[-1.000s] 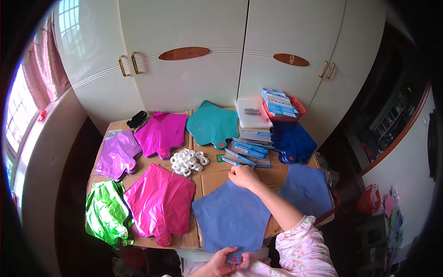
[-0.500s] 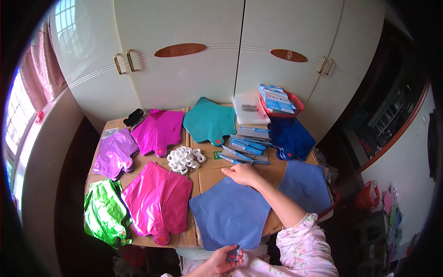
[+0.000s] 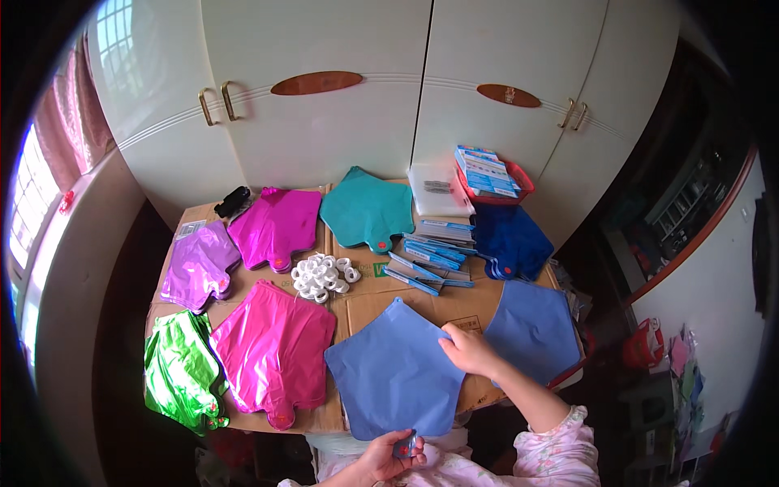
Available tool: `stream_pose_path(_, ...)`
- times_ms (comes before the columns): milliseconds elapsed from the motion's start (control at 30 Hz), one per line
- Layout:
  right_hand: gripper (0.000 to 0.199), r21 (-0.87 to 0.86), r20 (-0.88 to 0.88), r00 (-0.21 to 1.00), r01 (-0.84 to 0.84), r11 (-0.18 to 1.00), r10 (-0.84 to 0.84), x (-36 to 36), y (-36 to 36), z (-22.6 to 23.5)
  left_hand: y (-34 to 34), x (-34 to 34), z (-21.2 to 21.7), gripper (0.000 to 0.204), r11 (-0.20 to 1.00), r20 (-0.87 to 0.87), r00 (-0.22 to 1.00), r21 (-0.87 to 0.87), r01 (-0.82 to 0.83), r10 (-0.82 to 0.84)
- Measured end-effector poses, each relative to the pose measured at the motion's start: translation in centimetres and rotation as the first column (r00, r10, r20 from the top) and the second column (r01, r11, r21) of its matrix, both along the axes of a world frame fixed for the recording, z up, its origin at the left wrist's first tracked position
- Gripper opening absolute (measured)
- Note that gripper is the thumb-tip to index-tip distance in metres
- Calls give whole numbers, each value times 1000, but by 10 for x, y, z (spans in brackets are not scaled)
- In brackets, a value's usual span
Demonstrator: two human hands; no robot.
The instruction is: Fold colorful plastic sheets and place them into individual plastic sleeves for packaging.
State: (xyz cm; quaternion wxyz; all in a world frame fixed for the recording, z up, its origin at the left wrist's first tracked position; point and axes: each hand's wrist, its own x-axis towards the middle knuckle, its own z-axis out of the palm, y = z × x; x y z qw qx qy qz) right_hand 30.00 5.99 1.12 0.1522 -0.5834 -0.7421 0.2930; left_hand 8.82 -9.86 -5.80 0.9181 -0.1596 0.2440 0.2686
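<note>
A flat, matte blue star-shaped foil balloon (image 3: pixel 398 369) lies in front of me at the near edge of the cardboard. My left hand (image 3: pixel 391 456) is closed on the balloon's clear-looking neck tab, which bears a red mark. At the upper right edge of the same balloon is my right hand (image 3: pixel 473 351), its fingers curled and pinching the edge. The balloon's top point lies uncovered. Just right of this hand rests another blue balloon stack (image 3: pixel 535 333), close to my forearm.
Flat foil balloons in pink (image 3: pixel 276 349), green (image 3: pixel 182 373), lilac (image 3: pixel 199 264), magenta (image 3: pixel 280 227), teal (image 3: pixel 367 209) and dark blue (image 3: pixel 511 239) lie around the cardboard (image 3: pixel 357 304). White rings (image 3: pixel 320 278), blue-edged packets (image 3: pixel 430 264) and a red basket (image 3: pixel 519 188) sit farther back.
My right hand has moved right and toward me, from the balloon's top point to its upper right edge. The left hand keeps its hold on the neck tab.
</note>
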Motion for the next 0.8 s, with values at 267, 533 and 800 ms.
stream_pose_path(267, 43, 16, 51, 998, -23, 1000, 22, -2, 4, 2, 0, -1, -5, 22, 1000, -2, 1000, 13, 7, -7)
stream_pose_path(533, 37, 235, -3, 993, -112, 965, 116, -19, 37, 3, 6, 5, 10, 25, 999, 208, 978, -53, -6, 17)
stream_pose_path(800, 33, 367, 159, 982, -158, 917, 106, -30, 41, 2, 30, 15, 24, 25, 999, -5, 1000, 50, 13, -13)
